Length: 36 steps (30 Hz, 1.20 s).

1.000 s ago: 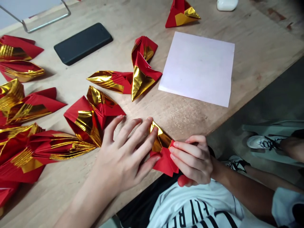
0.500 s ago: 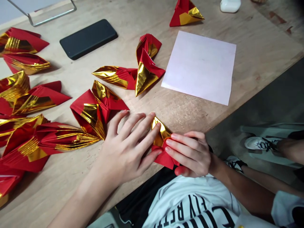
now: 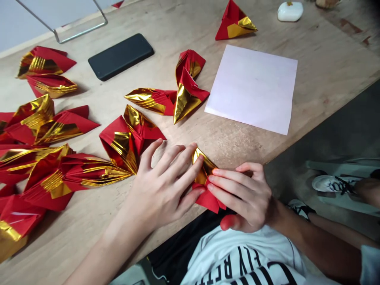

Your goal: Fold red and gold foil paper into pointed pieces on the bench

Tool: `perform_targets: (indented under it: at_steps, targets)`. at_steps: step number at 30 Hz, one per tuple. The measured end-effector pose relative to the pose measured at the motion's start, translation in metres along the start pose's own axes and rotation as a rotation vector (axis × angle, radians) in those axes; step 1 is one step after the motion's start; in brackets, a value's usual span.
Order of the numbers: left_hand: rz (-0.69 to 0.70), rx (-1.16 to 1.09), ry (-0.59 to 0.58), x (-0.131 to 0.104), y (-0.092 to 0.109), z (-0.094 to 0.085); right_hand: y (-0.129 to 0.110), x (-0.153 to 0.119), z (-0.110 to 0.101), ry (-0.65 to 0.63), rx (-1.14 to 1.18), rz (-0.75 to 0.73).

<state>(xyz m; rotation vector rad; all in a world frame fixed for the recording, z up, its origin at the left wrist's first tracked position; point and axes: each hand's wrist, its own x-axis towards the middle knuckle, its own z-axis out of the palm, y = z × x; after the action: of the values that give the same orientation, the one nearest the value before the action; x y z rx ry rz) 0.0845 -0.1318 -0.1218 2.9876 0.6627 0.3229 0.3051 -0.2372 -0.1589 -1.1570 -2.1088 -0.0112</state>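
Observation:
A partly folded red and gold paper (image 3: pixel 203 198) lies at the table's near edge, between my hands. My left hand (image 3: pixel 164 184) holds its left side with the index fingertip and thumb; the other fingers stretch over the tabletop. My right hand (image 3: pixel 245 194) rests its fingertips on the paper's right side, fingers long and its thumb apart, hanging below. Part of the paper is hidden under the fingers. Just beyond my left fingertips sits a finished red and gold folded piece (image 3: pixel 120 144). A white square sheet (image 3: pixel 252 89) lies further off to the right.
More red and gold folded pieces (image 3: pixel 50 174) crowd the left side. A folded group (image 3: pixel 190 97) lies mid-table, and a single triangular piece (image 3: pixel 236 23) at the back. A black phone (image 3: pixel 121 56) and a white earbud case (image 3: pixel 290 12) lie on the table. Another person's shoe (image 3: pixel 335 184) shows below right.
My right thumb has moved down, away from the paper, and the right hand has opened a little. My left hand keeps its place on the paper. The whole view has shifted slightly.

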Motion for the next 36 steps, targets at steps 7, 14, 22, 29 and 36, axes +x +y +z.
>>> perform_targets:
  at_steps: [7,14,22,29,36]
  targets:
    - [-0.004,0.004,-0.007,-0.001,0.000,0.001,0.002,0.013,-0.006,0.011,0.071,0.097]
    - [-0.016,-0.001,0.023,-0.002,0.001,0.001,-0.002,0.019,-0.005,0.081,0.087,0.223]
    - [-0.021,-0.001,0.053,-0.003,0.001,0.004,0.001,0.033,-0.001,0.042,0.205,0.368]
    - [-0.018,0.005,0.048,-0.004,0.002,0.004,0.000,0.034,0.001,-0.133,-0.110,0.239]
    - [-0.022,-0.030,0.086,-0.005,0.002,0.005,0.002,0.034,-0.004,-0.237,-0.081,0.224]
